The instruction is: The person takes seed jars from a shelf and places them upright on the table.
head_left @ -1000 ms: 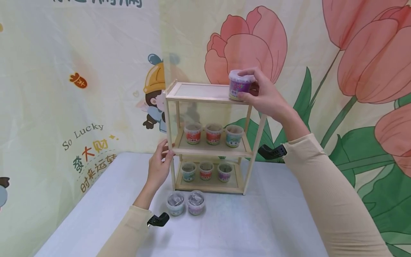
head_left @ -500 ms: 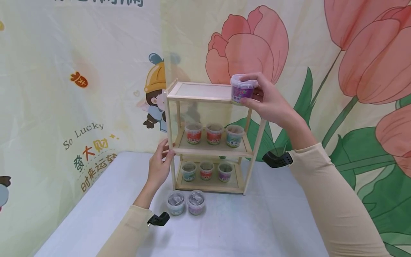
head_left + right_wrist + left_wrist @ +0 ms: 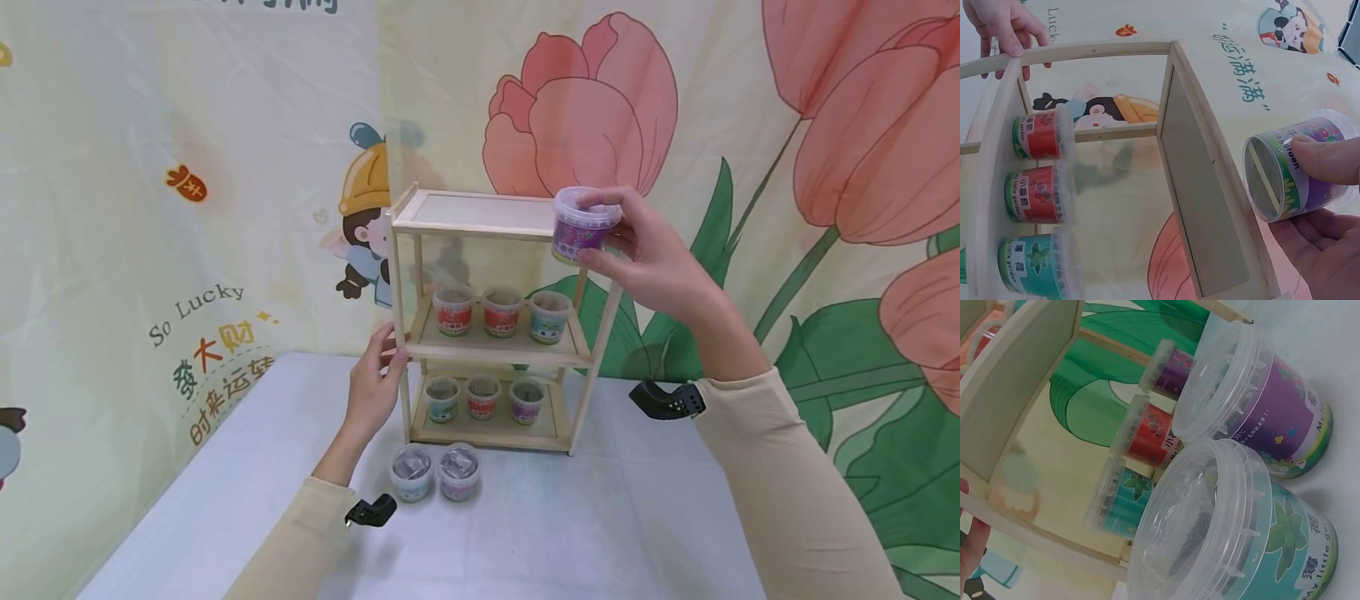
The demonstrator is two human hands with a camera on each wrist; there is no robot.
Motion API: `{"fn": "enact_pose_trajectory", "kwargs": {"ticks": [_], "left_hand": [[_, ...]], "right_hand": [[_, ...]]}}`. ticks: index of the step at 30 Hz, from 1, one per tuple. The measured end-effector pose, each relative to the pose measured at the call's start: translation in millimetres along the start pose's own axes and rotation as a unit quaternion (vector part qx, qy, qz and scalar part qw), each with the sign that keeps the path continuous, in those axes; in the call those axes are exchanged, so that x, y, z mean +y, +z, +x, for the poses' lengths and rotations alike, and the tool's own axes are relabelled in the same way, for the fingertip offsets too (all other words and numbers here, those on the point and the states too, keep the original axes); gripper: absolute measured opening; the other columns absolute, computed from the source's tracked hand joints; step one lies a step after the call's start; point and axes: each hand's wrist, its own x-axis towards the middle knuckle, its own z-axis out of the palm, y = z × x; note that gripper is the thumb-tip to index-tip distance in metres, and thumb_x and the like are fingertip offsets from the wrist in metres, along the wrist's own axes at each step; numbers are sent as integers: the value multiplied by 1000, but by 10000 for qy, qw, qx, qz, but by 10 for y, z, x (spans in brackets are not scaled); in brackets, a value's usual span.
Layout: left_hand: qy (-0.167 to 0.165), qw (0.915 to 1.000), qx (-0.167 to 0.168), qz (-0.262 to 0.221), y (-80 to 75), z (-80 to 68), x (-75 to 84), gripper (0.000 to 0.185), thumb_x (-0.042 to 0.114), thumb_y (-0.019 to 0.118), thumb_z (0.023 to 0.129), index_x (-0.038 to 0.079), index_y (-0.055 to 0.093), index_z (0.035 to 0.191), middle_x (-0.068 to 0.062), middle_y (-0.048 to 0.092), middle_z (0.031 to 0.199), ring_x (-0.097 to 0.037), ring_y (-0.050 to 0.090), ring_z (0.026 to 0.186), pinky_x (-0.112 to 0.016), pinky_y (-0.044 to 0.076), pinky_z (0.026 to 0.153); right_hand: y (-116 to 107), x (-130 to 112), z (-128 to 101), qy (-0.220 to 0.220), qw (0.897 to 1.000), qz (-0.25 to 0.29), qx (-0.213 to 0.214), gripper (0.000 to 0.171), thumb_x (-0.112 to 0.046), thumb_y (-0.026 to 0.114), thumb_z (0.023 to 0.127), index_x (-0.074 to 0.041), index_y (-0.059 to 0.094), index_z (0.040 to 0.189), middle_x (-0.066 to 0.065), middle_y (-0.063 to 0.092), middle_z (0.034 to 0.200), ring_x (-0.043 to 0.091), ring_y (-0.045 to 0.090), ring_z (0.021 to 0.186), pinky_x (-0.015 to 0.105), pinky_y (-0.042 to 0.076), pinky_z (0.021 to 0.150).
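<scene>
My right hand [image 3: 651, 254] grips a small purple plastic tub [image 3: 581, 229] with a clear lid, thumb on one side and fingers on the other. The tub overlaps the right end of the wooden rack's top shelf [image 3: 480, 210]. In the right wrist view the tub [image 3: 1300, 165] is tilted, its base facing the top shelf's edge. Beside the middle shelf, my left hand [image 3: 372, 383] holds the rack's left post [image 3: 401, 292] with thumb in front and fingers behind. In the right wrist view the left hand [image 3: 1013, 25] wraps that corner.
Two red tubs [image 3: 454, 312] and a teal one [image 3: 551, 318] line the middle shelf. Teal, red [image 3: 482, 397] and purple tubs stand on the bottom shelf. Before the rack, a teal tub [image 3: 412, 475] and a purple tub [image 3: 459, 473] sit on the white table [image 3: 570, 533].
The right hand and purple tub have moved down and to the right, coming nearer the camera along the top shelf's right end. The left hand stays on the post.
</scene>
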Motion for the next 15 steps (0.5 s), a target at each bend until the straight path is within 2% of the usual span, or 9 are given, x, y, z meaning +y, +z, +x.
{"fn": "enact_pose_trajectory", "kwargs": {"ticks": [6, 15], "left_hand": [[-2, 10000, -17, -17, 0, 1, 25, 49, 29, 57, 112, 30, 43, 159, -11, 64, 142, -33, 69, 118, -58, 57, 98], [-62, 10000, -27, -14, -2, -9, 29, 49, 29, 57, 112, 30, 43, 159, -12, 63, 142, -33, 69, 120, -58, 57, 99]], "right_hand": [[49, 81, -136, -213, 9996, 159, 0, 57, 11, 66, 98, -6, 47, 149, 12, 46, 151, 22, 56, 129, 19, 46, 110], [210, 301, -381, -44, 9985, 530, -134, 57, 11, 66, 99, -4, 45, 150, 13, 48, 147, 17, 58, 128, 17, 47, 108]]}}
